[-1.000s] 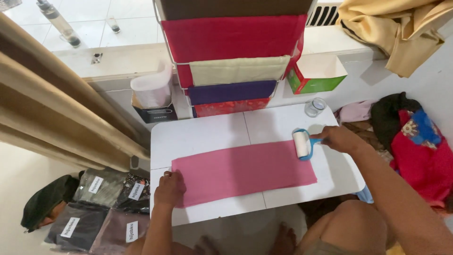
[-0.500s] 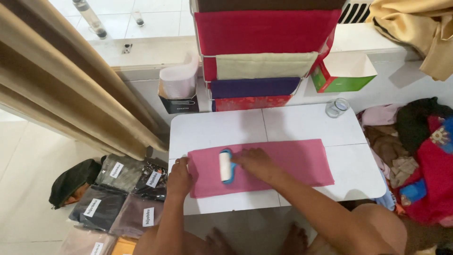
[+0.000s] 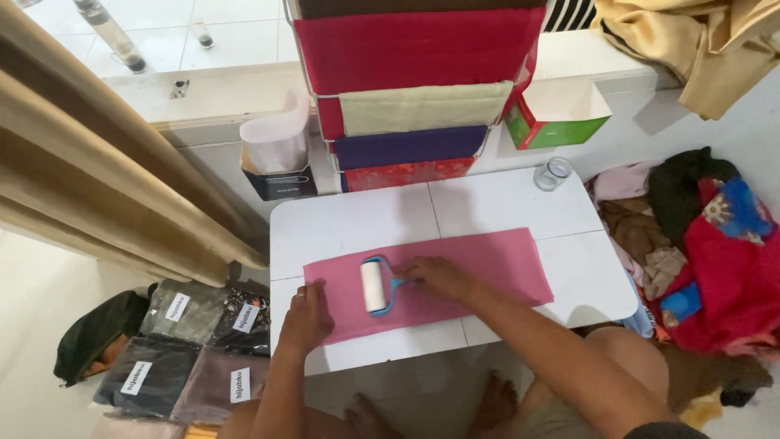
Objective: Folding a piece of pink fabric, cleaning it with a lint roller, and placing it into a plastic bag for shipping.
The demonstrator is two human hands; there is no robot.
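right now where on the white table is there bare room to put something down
The white table is bare along the back, between the pink cloth and the fabric rack, up to the glass jar. A bare patch sits right of the cloth. The middle is crowded: left hand, lint roller, right hand.

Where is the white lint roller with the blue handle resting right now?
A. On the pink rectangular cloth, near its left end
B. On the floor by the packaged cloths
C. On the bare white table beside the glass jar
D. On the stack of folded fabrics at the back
A: the white lint roller with the blue handle, gripped by the right hand, lies on the pink rectangular cloth, while the left hand presses the cloth's left end.
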